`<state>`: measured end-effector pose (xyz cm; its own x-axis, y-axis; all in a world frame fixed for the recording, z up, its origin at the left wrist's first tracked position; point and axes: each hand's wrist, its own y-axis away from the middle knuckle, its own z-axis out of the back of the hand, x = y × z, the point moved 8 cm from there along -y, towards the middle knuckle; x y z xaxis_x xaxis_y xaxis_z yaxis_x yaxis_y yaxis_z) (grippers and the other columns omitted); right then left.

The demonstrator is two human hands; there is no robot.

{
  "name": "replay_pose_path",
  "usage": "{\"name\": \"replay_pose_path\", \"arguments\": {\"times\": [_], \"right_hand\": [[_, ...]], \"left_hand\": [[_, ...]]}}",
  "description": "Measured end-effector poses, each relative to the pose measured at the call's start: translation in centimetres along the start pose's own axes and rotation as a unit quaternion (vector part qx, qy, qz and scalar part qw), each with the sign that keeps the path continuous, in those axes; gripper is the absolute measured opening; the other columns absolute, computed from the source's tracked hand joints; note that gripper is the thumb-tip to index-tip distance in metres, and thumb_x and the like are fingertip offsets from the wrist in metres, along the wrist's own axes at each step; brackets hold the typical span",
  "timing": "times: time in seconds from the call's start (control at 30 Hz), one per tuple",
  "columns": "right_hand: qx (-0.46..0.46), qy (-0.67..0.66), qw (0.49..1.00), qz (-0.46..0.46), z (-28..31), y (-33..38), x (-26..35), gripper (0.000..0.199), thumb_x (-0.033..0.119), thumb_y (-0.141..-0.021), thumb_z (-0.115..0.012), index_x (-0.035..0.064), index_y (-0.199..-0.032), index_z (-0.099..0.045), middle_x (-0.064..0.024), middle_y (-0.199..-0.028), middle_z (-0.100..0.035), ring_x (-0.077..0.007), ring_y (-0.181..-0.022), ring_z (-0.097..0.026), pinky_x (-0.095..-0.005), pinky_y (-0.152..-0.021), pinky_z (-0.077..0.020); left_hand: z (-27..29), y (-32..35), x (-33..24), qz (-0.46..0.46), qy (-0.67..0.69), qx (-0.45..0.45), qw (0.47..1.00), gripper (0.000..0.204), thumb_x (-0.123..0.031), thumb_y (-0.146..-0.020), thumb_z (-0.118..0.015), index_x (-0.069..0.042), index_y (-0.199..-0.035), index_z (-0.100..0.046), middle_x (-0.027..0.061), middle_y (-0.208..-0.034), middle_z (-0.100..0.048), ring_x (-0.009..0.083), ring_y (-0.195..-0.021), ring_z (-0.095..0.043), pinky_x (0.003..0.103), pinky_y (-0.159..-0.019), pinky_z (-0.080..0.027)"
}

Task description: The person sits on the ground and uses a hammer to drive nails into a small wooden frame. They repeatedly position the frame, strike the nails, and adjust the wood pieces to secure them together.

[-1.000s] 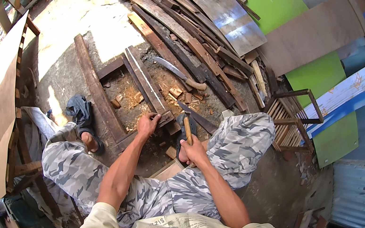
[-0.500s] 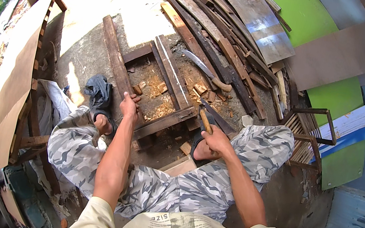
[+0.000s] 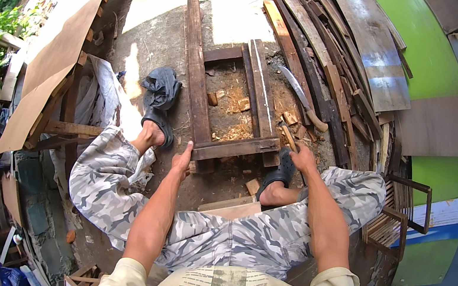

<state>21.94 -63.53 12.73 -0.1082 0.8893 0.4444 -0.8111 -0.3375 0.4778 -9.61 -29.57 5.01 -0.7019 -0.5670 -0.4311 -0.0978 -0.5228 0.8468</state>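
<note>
In front of me a dark wooden frame [image 3: 238, 147] lies on the ground, two long rails joined by crosspieces. My left hand [image 3: 181, 161] is at the near left corner of it, thumb up along the end of the near crosspiece and fingers curled against the wood. My right hand [image 3: 303, 158] is closed round a light wooden tool handle [image 3: 287, 135], held beside the frame's near right corner; the tool's working end cannot be made out. A white line runs along the frame's right rail [image 3: 263, 88]. Beyond lies a machete [image 3: 297, 88] with a wooden grip.
Wood chips [image 3: 238, 129] litter the ground inside the frame. Long boards [image 3: 332, 93] are piled to the right, near a slatted wooden rack [image 3: 393, 223]. A plywood-topped bench [image 3: 67, 51] stands at left. My clogged feet flank the frame; black plastic [image 3: 161, 87] lies by the left clog [image 3: 160, 123].
My view has swung, so the scene sits further right. My left hand has come back from the left rail to the frame's near corner. The right hand still holds the handle.
</note>
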Motion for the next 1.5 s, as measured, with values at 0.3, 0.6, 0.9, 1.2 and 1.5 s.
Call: {"name": "replay_pose_path", "arguments": {"times": [0.3,0.6,0.9,1.2,1.5], "right_hand": [[0.099,0.126,0.98,-0.118,-1.1,1.0,-0.9,0.045,0.017,-0.086,-0.062,0.0098,-0.13,-0.06,-0.0181,-0.131,-0.061,-0.0345,-0.123,-0.058,-0.0428,-0.103,-0.0464],[0.002,0.178,0.983,-0.031,-0.5,0.6,1.5,0.039,0.019,-0.088,-0.056,0.0069,-0.125,-0.063,-0.0203,-0.125,-0.064,-0.0357,-0.117,-0.062,-0.048,-0.101,-0.0468],[0.131,-0.003,0.991,-0.02,-7.4,-1.5,0.3,0.065,0.047,-0.096,-0.048,0.0,-0.141,-0.048,-0.0309,-0.14,-0.049,-0.0415,-0.133,-0.046,-0.0444,-0.113,-0.0336],[0.087,-0.074,0.993,-0.021,-4.4,-1.6,4.0,0.064,0.055,-0.096,-0.046,-0.0014,-0.121,-0.064,-0.0331,-0.118,-0.062,-0.0458,-0.117,-0.057,-0.0479,-0.101,-0.0427],[-0.055,-0.111,0.992,0.016,4.2,1.0,10.7,0.067,0.057,-0.098,-0.04,-0.0022,-0.108,-0.07,-0.0328,-0.101,-0.066,-0.0493,-0.104,-0.062,-0.0498,-0.093,-0.0457]], "left_hand": [[-2.9,0.8,1.1,0.016,0.245,0.08,0.966,0.038,-0.027,-0.087,-0.058,-0.001,-0.114,-0.053,0.019,-0.11,-0.06,0.0294,-0.088,-0.065,0.038,-0.066,-0.06],[-2.7,-0.3,1.1,-0.02,0.268,0.073,0.96,0.04,-0.02,-0.083,-0.056,-0.009,-0.122,-0.055,0.0119,-0.116,-0.058,0.0261,-0.104,-0.06,0.047,-0.087,-0.052],[-3.2,-0.4,-0.1,-0.073,0.295,0.107,0.947,0.065,-0.016,-0.08,-0.055,-0.016,-0.144,-0.047,0.0095,-0.125,-0.055,0.0262,-0.112,-0.056,0.048,-0.089,-0.049],[-0.7,4.2,-5.0,-0.146,0.202,0.0,0.968,0.035,-0.033,-0.09,-0.057,-0.009,-0.115,-0.06,0.0092,-0.113,-0.06,0.0227,-0.102,-0.061,0.041,-0.078,-0.055],[0.2,5.6,-8.6,-0.151,0.085,-0.03,0.984,0.063,-0.058,-0.095,-0.052,0.003,-0.111,-0.061,0.0135,-0.107,-0.064,0.023,-0.097,-0.063,0.037,-0.073,-0.054]]}}
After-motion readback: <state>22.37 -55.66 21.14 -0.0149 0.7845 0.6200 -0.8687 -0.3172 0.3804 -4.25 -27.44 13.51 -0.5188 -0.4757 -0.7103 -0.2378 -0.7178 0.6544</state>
